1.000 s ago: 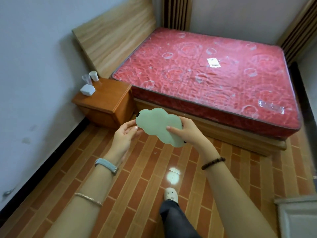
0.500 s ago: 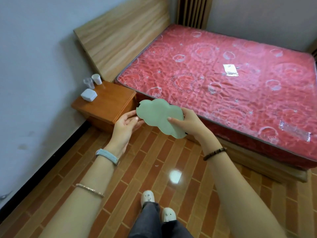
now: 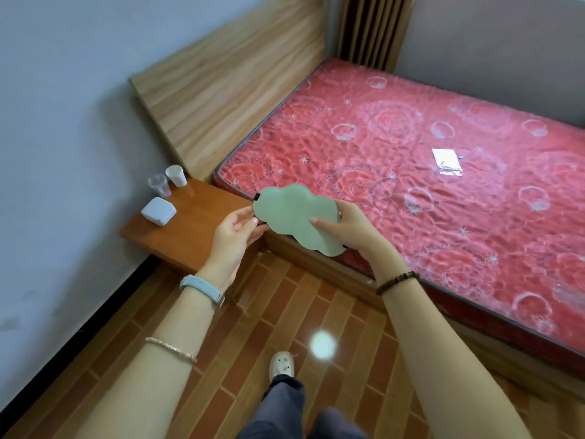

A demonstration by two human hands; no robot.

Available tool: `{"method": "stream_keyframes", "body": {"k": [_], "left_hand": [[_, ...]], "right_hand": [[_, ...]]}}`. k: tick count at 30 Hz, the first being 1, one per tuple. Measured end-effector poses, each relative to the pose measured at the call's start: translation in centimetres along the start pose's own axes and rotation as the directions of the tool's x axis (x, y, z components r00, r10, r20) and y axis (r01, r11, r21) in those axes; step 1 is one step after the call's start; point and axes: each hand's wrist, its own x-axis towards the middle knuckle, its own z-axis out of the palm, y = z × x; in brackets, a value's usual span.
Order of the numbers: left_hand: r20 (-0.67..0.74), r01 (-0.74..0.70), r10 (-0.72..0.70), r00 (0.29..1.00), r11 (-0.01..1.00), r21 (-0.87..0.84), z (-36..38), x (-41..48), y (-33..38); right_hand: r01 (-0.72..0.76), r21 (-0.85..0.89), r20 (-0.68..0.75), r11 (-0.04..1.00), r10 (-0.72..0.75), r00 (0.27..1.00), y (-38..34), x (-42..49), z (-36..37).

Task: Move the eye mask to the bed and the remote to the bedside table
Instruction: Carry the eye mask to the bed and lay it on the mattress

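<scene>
Hands, left (image 3: 235, 231) and right (image 3: 345, 228), grasp a pale green cloud-shaped eye mask (image 3: 294, 218) mid-frame, before the red patterned bed (image 3: 443, 172).

**Cups, a box and a floor of brick-pattern tile**

A white paper cup (image 3: 176, 175) and a clear plastic cup (image 3: 159, 185) stand side by side near the wall (image 3: 63, 122). Just in front of them lies a white rounded box (image 3: 158, 211). A wooden headboard (image 3: 228, 90) leans along the wall. Glossy brown floor tiles (image 3: 253, 327) reflect a lamp.

Blue watch band (image 3: 202, 289), thin bracelet (image 3: 171, 349), dark bead bracelet (image 3: 397, 282), grey trousers (image 3: 281, 407).
</scene>
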Motion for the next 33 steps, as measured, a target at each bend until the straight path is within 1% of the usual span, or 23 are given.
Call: {"method": "stream_keyframes", "body": {"k": [5,10,16,24,29,33], "left_hand": [[0.005,0.012,-0.012,1.000,1.000,-0.006,-0.9,7.0,2.2],[-0.019,0.045,-0.046,0.999,0.999,-0.027,-0.6,13.2,3.2],[-0.078,0.054,-0.057,0.995,0.998,-0.042,0.5,21.3,3.9],[-0.180,0.073,-0.102,0.978,0.984,-0.160,2.6,30.9,5.6],[-0.203,0.095,-0.129,0.971,0.981,-0.167,2.2,35.7,6.2],[-0.224,0.105,-0.145,0.964,0.978,-0.181,0.8,40.1,6.1]], "right_hand": [[-0.006,0.016,0.007,1.000,0.006,1.000,-2.2,6.8,-0.1],[-0.020,0.004,0.031,1.000,0.020,0.999,-2.7,13.3,-1.0],[-0.015,-0.072,0.088,0.997,0.021,0.996,-2.8,22.9,-2.7],[0.034,-0.170,0.192,0.985,-0.001,0.981,-4.1,35.4,-5.1],[0.090,-0.212,0.246,0.973,-0.036,0.968,-5.0,41.4,-4.7],[0.085,-0.239,0.298,0.967,-0.011,0.954,-5.2,45.8,-3.5]]}}
